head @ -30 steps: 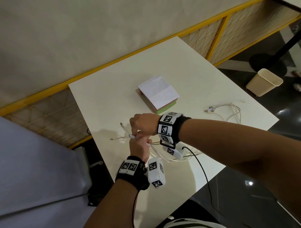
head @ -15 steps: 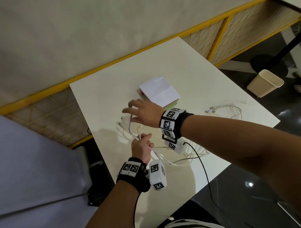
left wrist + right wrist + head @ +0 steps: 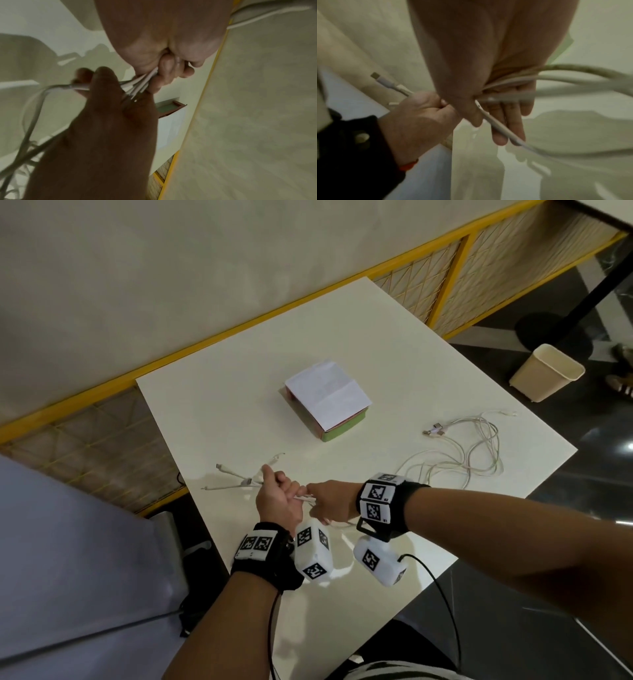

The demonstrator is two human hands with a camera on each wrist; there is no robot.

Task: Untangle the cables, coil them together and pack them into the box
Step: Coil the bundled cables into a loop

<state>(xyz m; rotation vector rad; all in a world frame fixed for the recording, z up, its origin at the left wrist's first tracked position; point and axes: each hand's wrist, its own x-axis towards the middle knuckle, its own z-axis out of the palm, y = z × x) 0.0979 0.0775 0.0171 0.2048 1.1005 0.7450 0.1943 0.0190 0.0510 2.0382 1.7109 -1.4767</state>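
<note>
At the near-left edge of the white table (image 3: 376,344), both hands are meeting over a bundle of white cables (image 3: 236,482). Left hand (image 3: 277,501) is curling into a fist around the bundle, fingers wrapping it; connector ends are sticking out past the fist toward the left, fanned over the tabletop. Right hand (image 3: 330,501) is sitting just beside the left, touching it, its thumb and fingers pinching the same cables where they leave the fist. In the right wrist view the cable strands (image 3: 573,79) are running across the right palm and looping away, and 1 USB-C plug (image 3: 382,79) is showing beyond the left hand (image 3: 419,119). In the left wrist view the right hand (image 3: 102,128) is lying dark in the foreground, cables (image 3: 137,82) passing between the 2 hands. The box (image 3: 329,402) is standing mid-table, well apart, white paper lying across its top. Loose cable loops (image 3: 472,450) are lying on the table's right side, with 2 plugs at their far end.
</note>
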